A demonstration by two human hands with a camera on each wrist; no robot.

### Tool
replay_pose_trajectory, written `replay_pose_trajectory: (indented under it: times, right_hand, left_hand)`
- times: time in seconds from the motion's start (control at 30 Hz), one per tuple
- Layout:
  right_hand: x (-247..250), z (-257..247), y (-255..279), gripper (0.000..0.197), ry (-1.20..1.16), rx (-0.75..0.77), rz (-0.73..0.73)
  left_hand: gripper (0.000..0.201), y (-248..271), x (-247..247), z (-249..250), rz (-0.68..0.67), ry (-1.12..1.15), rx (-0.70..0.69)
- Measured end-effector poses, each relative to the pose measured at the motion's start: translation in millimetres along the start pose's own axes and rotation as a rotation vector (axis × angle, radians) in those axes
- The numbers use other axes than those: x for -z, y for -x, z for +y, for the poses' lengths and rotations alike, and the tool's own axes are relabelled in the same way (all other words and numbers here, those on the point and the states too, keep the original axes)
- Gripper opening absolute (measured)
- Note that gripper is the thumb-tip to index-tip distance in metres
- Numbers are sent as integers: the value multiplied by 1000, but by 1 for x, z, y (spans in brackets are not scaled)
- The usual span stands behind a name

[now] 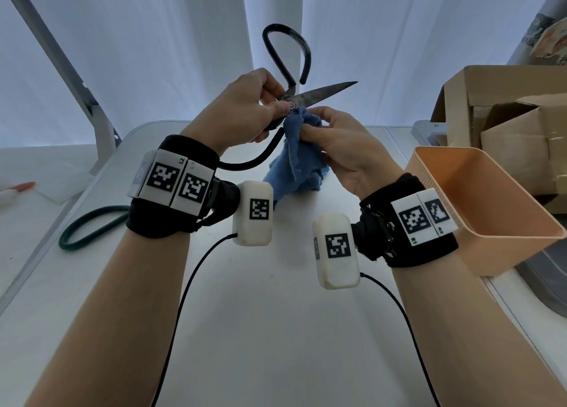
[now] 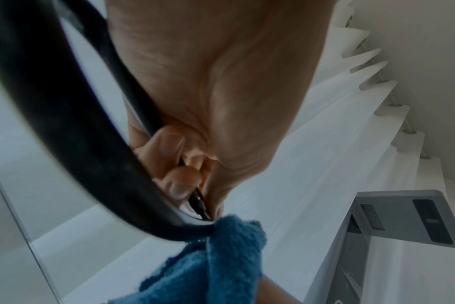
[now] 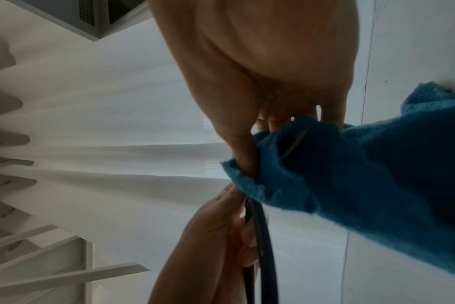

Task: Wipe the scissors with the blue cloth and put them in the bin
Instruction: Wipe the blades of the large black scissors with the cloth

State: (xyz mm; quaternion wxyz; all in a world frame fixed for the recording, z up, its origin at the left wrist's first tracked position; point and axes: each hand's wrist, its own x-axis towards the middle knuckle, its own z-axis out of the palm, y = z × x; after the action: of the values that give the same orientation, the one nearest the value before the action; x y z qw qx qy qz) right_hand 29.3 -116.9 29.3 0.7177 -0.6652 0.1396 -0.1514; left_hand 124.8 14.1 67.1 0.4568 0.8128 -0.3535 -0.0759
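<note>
Left hand [image 1: 242, 108] grips black scissors [image 1: 310, 98] at pivot, held in air above white table [image 1: 276, 330]. Blades spread: upper blade points right and slightly up, long axis near horizontal; one handle loop rises, other drops toward left wrist. Right hand [image 1: 343, 142] pinches blue cloth [image 1: 299, 161] just below pivot, touching metal; cloth hangs to table. Orange bin [image 1: 503, 219] at table's right edge. Beyond: cardboard boxes [image 1: 506, 111], white curtains [image 1: 153, 38].

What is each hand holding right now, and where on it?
Left hand grips the scissors at the pivot, thumb on the screw, blades open. Right hand pinches the blue cloth by its bunched top, against the lower blade; the rest hangs.
</note>
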Motion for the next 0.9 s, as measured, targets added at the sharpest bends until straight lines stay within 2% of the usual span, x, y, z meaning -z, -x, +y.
replay_pose_trajectory:
  times: [0.2,0.4,0.57,0.77,0.9]
  right_hand:
    - [1,0,-1,42,9,-22,-49]
    - [1,0,0,28,-31,-2,-8]
    - [2,-1,-1,41,22,-24,-66]
    - [2,-2,1,32,-11,-19,-10]
    - [1,-2,0,40,18,-33,-53]
  left_hand:
    - [23,1,1,-3,-3,-29,-5]
    - [20,0,-1,0,7,-10,-19]
    - [21,1,1,-1,-7,-43,-25]
    - [22,1,0,0,0,-17,-14]
    - [22,1,1,-2,10,-36,-15]
